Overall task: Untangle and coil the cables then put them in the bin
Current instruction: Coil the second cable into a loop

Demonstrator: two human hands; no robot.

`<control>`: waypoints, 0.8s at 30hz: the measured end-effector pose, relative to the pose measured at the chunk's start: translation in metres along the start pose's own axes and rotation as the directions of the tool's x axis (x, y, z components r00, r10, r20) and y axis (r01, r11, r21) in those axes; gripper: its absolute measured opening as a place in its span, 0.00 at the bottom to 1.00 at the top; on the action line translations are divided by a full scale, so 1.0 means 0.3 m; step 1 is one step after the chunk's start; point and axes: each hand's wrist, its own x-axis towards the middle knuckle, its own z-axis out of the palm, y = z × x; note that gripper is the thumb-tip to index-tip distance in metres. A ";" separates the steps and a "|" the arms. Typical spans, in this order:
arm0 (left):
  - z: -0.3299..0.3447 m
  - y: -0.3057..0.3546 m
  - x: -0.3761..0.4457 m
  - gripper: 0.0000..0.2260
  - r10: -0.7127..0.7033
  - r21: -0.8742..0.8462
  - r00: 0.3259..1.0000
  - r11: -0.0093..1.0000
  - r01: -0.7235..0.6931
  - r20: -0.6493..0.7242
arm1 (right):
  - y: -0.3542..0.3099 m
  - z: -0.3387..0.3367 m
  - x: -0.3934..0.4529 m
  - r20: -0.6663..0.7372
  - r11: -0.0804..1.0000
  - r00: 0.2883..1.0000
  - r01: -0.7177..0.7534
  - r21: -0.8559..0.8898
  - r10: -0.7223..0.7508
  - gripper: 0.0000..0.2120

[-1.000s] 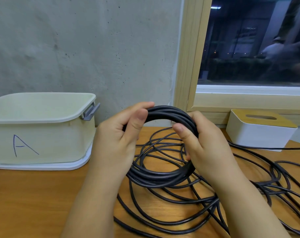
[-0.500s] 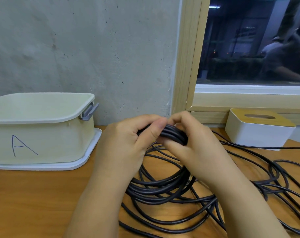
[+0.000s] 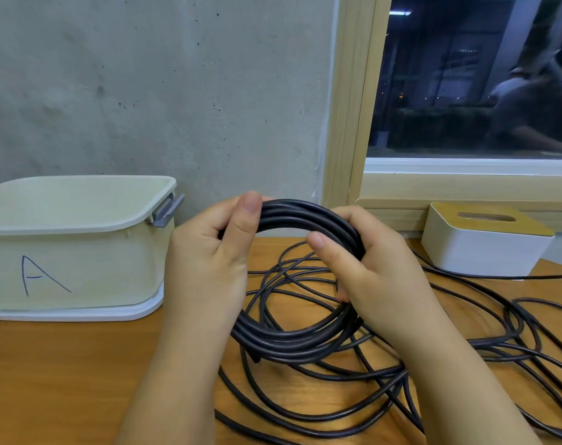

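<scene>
While both hands pinch the upright ring of coiled black cable [image 3: 300, 281], left hand [image 3: 214, 261] and right hand [image 3: 374, 274], the cream lidded bin [image 3: 80, 252] sits left of the grip, nearer the left hand.

Lighting: even indoor light, moderately bright, from above. Shadows: soft, faint, under the cable [image 3: 305, 342] loops on the table [image 3: 64, 364] and beside the bin [image 3: 80, 245]. Glare: dim reflections in the dark window [image 3: 472, 78] at 1 o'clock. Focus: centre sharp; slight softness on the wall [image 3: 161, 91]. Distortion: wide-angle bowing of the window frame [image 3: 347, 101] and the forearms at 6 o'clock.
</scene>
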 end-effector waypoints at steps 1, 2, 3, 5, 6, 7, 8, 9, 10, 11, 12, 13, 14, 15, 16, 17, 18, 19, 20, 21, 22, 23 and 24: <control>-0.001 -0.003 0.002 0.10 -0.007 0.011 0.999 1.000 0.007 0.038 | 0.004 0.000 0.003 -0.007 1.000 1.000 -0.003 -0.031 0.003 0.11; -0.002 -0.007 0.004 0.09 -0.013 0.034 0.996 0.999 0.010 0.093 | 0.008 -0.003 0.006 -0.010 0.998 1.000 -0.006 -0.061 0.005 0.11; -0.005 -0.011 0.005 0.10 -0.018 0.062 0.988 0.998 0.008 0.156 | 0.011 -0.008 0.008 -0.009 0.996 1.000 -0.009 -0.091 0.008 0.12; -0.010 -0.020 0.005 0.13 -0.021 0.132 0.966 0.991 -0.014 0.257 | 0.012 -0.019 0.011 0.014 0.985 1.000 -0.002 -0.170 0.004 0.13; -0.010 -0.026 0.006 0.15 -0.012 0.168 0.956 0.985 -0.039 0.294 | 0.012 -0.022 0.012 0.038 0.976 0.999 0.007 -0.216 0.001 0.13; -0.006 -0.029 0.004 0.15 0.000 0.199 0.946 0.978 -0.068 0.323 | 0.009 -0.022 0.012 0.065 0.966 0.998 0.016 -0.258 0.001 0.12; -0.001 -0.030 0.003 0.16 0.011 0.223 0.938 0.970 -0.094 0.346 | 0.007 -0.020 0.011 0.091 0.956 0.996 0.024 -0.292 0.002 0.11; 0.004 -0.029 0.000 0.16 0.015 0.234 0.932 0.966 -0.107 0.362 | 0.005 -0.016 0.011 0.109 0.949 0.994 0.034 -0.314 0.001 0.11; 0.007 -0.028 -0.001 0.17 0.017 0.230 0.928 0.967 -0.111 0.373 | 0.002 -0.013 0.012 0.118 0.944 0.993 0.046 -0.326 -0.008 0.12; 0.009 -0.025 -0.003 0.17 0.022 0.213 0.924 0.971 -0.112 0.383 | -0.002 -0.011 0.012 0.118 0.944 0.993 0.053 -0.327 -0.015 0.14; 0.009 -0.024 -0.004 0.18 0.035 0.190 0.921 0.975 -0.117 0.388 | -0.006 -0.010 0.012 0.111 0.946 0.993 0.059 -0.318 -0.024 0.15; 0.009 -0.023 -0.004 0.17 0.050 0.167 0.921 0.978 -0.122 0.386 | -0.008 -0.010 0.011 0.100 0.951 0.994 0.062 -0.304 -0.033 0.16; 0.010 -0.024 -0.005 0.17 0.065 0.147 0.923 0.981 -0.130 0.380 | -0.009 -0.010 0.010 0.087 0.955 0.995 0.065 -0.288 -0.042 0.16; 0.013 -0.021 -0.006 0.16 0.074 0.130 0.926 0.983 -0.130 0.369 | -0.008 -0.010 0.009 0.072 0.960 0.996 0.066 -0.271 -0.049 0.17; 0.016 -0.022 -0.006 0.16 0.079 0.119 0.933 0.985 -0.128 0.352 | -0.006 -0.011 0.009 0.056 0.964 0.997 0.069 -0.256 -0.057 0.16; 0.019 -0.020 -0.007 0.14 0.082 0.108 0.939 0.986 -0.125 0.334 | -0.003 -0.012 0.009 0.039 0.968 0.997 0.075 -0.241 -0.068 0.15; 0.022 -0.018 -0.007 0.13 0.086 0.098 0.947 0.988 -0.122 0.308 | 0.000 -0.013 0.009 0.020 0.971 0.996 0.086 -0.225 -0.084 0.14; 0.022 -0.015 -0.006 0.11 0.087 0.080 0.957 0.990 -0.113 0.277 | 0.002 -0.014 0.009 -0.001 0.975 0.995 0.097 -0.202 -0.100 0.13; 0.021 -0.012 -0.005 0.09 0.082 0.056 0.969 0.994 -0.097 0.234 | 0.003 -0.018 0.009 -0.021 0.980 0.993 0.107 -0.169 -0.112 0.12; 0.019 -0.007 -0.003 0.08 0.069 0.027 0.980 0.997 -0.075 0.185 | 0.004 -0.020 0.008 -0.037 0.984 0.992 0.117 -0.134 -0.123 0.13; 0.016 -0.003 -0.001 0.08 0.054 0.001 0.989 0.999 -0.054 0.136 | 0.004 -0.021 0.007 -0.047 0.986 0.990 0.129 -0.102 -0.134 0.16; 0.013 0.001 0.001 0.07 0.038 -0.023 0.995 0.999 -0.036 0.091 | 0.003 -0.022 0.004 -0.052 0.987 0.988 0.143 -0.074 -0.147 0.17; 0.012 0.002 0.002 0.07 0.022 -0.048 0.999 0.999 -0.020 0.046 | 0.002 -0.021 0.003 -0.055 0.986 0.985 0.159 -0.050 -0.161 0.17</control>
